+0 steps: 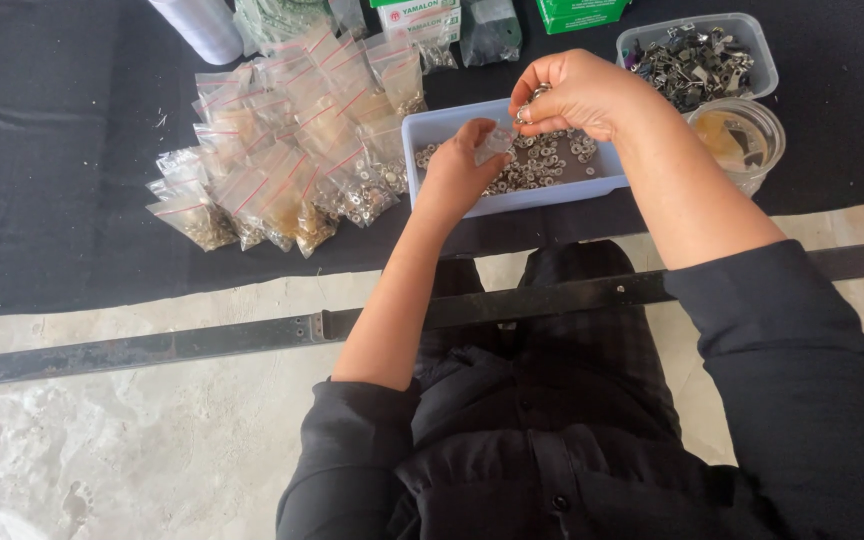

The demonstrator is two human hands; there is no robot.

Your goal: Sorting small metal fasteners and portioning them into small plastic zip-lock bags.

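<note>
Your left hand point(457, 170) pinched a small clear bag point(497, 142) at its lower edge, fingers closed on it, holding it just above the near-left part of the tray point(422, 130). The bag stood roughly upright, its long axis running up and away from you, mouth toward your right hand point(572, 92). It looked thin, see-through and nearly empty; I couldn't tell what, if anything, was inside.

Your right hand hovered just beside the bag's mouth, fingers curled tight around a few small silvery rings point(535, 95) that showed between thumb and forefinger. Its grip was closed on them, with the fingertips pointing down and left toward the bag.

The tray was a pale blue rectangle, its long axis lying left to right, holding a loose layer of small metal washers point(552, 160). It sat on a dark cloth point(52, 200) spread over the floor.

Left of the tray lay a heap of filled bags point(272, 160) with red seal strips, overlapping one another. Right of it stood a clear tub of grey clips point(697, 60) and, nearer you, a round clear cup point(737, 140). A dark metal bar point(202, 342) crossed your lap.
</note>
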